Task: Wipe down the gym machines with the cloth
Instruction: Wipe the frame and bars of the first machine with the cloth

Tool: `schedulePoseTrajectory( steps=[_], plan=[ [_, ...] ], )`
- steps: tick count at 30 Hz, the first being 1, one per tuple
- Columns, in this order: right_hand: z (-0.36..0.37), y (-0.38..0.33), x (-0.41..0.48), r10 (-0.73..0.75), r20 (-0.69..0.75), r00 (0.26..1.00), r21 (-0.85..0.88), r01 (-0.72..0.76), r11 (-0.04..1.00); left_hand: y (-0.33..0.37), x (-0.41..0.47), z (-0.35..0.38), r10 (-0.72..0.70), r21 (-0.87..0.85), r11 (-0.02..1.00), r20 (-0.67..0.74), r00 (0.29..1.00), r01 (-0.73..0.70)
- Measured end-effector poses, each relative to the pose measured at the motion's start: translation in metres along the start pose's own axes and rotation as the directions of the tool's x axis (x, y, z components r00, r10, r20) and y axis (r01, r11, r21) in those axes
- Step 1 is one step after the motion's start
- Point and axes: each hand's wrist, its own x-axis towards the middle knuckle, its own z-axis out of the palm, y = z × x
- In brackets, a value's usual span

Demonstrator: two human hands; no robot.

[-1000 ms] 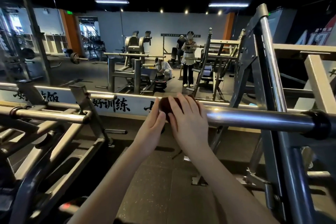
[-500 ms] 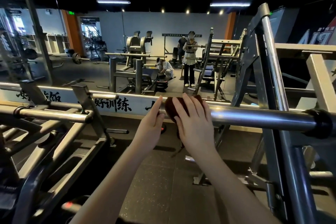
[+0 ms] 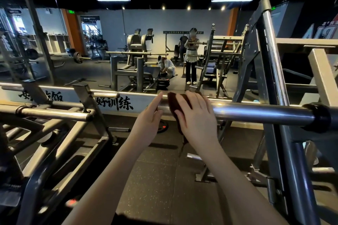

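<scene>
A chrome bar of a grey gym machine runs across at chest height, from its free left end to a black collar on the right. A dark brown cloth is draped over the bar near the free end, with a tail hanging below. My right hand lies flat on the cloth, fingers reaching over the top of the bar and pressing it down. My left hand touches the bar's free end with straight fingers, just left of the cloth.
The machine's slanted chrome upright and grey frame stand close on the right. Another grey machine with bars fills the left. A wall mirror ahead reflects machines and people. Dark rubber floor lies between.
My right hand and the cloth have slid a little right along the bar, baring a short stretch of chrome at its end. My left hand has stayed at the bar's end.
</scene>
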Motion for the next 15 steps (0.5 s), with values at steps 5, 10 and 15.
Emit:
schedulePoseTrajectory(
  steps=[5, 10, 15],
  plan=[
    [-0.007, 0.013, 0.000, 0.205, -0.038, 0.978, -0.039, -0.207, 0.978, 0.000, 0.000, -0.001, 0.008, 0.064, 0.998, -0.003, 1.000, -0.008],
    [0.003, -0.014, 0.020, 0.113, -0.012, 0.994, 0.002, -0.113, 0.994, 0.003, -0.001, 0.001, 0.000, 0.043, 0.999, -0.033, 0.999, 0.002],
    [-0.005, 0.041, -0.029, -0.002, -0.116, 0.993, -0.056, -0.005, 0.998, 0.008, -0.002, 0.006, -0.015, 0.016, 1.000, -0.048, 0.999, 0.015]
  ],
)
